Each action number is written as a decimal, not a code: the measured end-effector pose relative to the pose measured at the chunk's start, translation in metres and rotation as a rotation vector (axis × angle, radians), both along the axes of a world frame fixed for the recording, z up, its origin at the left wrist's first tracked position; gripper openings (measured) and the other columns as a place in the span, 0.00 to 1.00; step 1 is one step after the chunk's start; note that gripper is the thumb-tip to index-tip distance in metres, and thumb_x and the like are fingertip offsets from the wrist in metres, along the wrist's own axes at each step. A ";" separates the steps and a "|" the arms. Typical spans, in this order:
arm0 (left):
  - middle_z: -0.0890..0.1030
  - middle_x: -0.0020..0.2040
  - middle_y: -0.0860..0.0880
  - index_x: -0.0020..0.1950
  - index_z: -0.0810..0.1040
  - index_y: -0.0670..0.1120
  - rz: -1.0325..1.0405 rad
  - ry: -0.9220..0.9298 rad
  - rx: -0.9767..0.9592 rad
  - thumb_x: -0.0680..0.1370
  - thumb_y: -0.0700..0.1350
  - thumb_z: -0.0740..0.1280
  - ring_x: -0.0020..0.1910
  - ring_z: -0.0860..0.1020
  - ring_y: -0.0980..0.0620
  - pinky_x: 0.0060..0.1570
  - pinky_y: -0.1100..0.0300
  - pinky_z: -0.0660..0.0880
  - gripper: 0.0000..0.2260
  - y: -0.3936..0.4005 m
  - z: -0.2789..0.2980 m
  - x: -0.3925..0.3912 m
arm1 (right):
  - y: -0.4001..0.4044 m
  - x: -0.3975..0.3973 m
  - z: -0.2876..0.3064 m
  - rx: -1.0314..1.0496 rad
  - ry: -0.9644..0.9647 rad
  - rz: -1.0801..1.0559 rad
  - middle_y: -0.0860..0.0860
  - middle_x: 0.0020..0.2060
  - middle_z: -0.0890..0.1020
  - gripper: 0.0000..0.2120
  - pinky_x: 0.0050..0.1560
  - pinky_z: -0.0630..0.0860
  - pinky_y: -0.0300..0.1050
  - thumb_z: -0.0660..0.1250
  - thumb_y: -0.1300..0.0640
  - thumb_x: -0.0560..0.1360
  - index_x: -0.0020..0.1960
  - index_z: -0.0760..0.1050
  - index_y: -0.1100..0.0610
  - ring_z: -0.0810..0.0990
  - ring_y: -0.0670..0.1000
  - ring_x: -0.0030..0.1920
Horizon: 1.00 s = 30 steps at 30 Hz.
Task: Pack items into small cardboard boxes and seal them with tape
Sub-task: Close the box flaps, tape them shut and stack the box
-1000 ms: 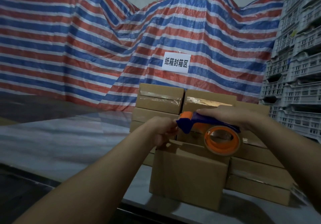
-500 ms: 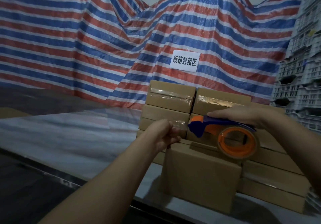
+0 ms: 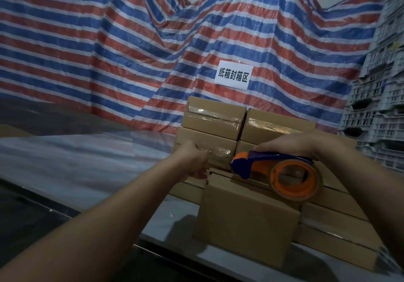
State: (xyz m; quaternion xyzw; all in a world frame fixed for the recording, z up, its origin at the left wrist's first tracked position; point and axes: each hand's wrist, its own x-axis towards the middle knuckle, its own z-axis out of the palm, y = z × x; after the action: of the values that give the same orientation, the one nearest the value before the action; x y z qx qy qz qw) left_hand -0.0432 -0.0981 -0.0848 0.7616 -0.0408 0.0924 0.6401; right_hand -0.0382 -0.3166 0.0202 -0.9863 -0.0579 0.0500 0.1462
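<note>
Over box (image 3: pixel 247 218): dispenser (image 3: pixel 275 170) lengthwise left-right (nose leftward).

The single head-worn camera looked forward and slightly down from close behind the person's two outstretched forearms, near the plain brown cardboard box (image 3: pixel 247 218) at the pale glossy table's (image 3: pixel 83 163) front edge, facing the red-white-and-blue striped tarpaulin (image 3: pixel 109 52) backdrop.
</note>
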 end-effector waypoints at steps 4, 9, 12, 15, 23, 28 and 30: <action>0.71 0.39 0.44 0.57 0.71 0.38 -0.074 0.051 -0.194 0.84 0.39 0.59 0.35 0.72 0.51 0.23 0.65 0.76 0.05 0.010 -0.015 0.005 | 0.010 0.001 0.002 -0.015 0.005 -0.050 0.48 0.30 0.83 0.21 0.28 0.74 0.33 0.60 0.36 0.80 0.50 0.78 0.54 0.80 0.45 0.27; 0.69 0.34 0.45 0.45 0.71 0.39 -0.144 0.130 -0.400 0.84 0.36 0.58 0.31 0.71 0.53 0.32 0.58 0.82 0.08 0.017 -0.030 0.006 | 0.015 0.002 -0.001 -0.023 -0.015 -0.078 0.48 0.29 0.83 0.23 0.26 0.73 0.32 0.61 0.35 0.79 0.51 0.79 0.55 0.80 0.45 0.26; 0.71 0.35 0.45 0.46 0.72 0.39 -0.166 0.151 -0.343 0.83 0.36 0.57 0.31 0.73 0.53 0.31 0.59 0.81 0.08 0.018 -0.037 0.008 | 0.017 0.001 -0.002 -0.048 -0.027 -0.086 0.47 0.28 0.83 0.22 0.25 0.72 0.31 0.61 0.36 0.79 0.49 0.79 0.54 0.80 0.44 0.26; 0.72 0.38 0.46 0.46 0.73 0.42 -0.166 0.174 -0.212 0.81 0.35 0.57 0.32 0.72 0.54 0.28 0.64 0.77 0.08 0.019 -0.042 0.008 | 0.018 0.000 -0.003 -0.064 -0.034 -0.088 0.47 0.28 0.83 0.21 0.24 0.72 0.30 0.60 0.36 0.80 0.50 0.79 0.53 0.80 0.43 0.26; 0.78 0.38 0.49 0.46 0.77 0.45 -0.194 0.234 -0.082 0.82 0.46 0.64 0.36 0.75 0.53 0.38 0.62 0.76 0.07 0.003 -0.062 0.015 | 0.017 0.001 -0.006 -0.066 -0.063 -0.093 0.46 0.32 0.86 0.19 0.37 0.73 0.39 0.60 0.36 0.79 0.52 0.78 0.50 0.84 0.43 0.30; 0.80 0.47 0.47 0.60 0.77 0.44 -0.129 0.253 -0.147 0.80 0.56 0.64 0.42 0.78 0.50 0.43 0.57 0.75 0.18 -0.002 -0.074 0.018 | 0.015 0.000 -0.008 0.001 -0.058 -0.090 0.48 0.33 0.86 0.19 0.38 0.74 0.39 0.62 0.37 0.79 0.52 0.79 0.52 0.84 0.44 0.30; 0.80 0.52 0.46 0.63 0.74 0.45 -0.127 0.266 -0.155 0.79 0.60 0.64 0.47 0.79 0.48 0.45 0.55 0.75 0.21 -0.002 -0.081 0.018 | 0.017 -0.001 -0.008 -0.016 -0.050 -0.084 0.48 0.32 0.86 0.19 0.38 0.74 0.39 0.61 0.37 0.80 0.52 0.78 0.52 0.83 0.43 0.30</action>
State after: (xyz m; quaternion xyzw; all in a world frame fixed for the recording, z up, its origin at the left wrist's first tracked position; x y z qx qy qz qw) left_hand -0.0251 -0.1000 -0.1655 0.7114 0.0037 -0.0469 0.7012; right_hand -0.0389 -0.2998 0.0124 -0.9899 -0.0195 0.0195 0.1388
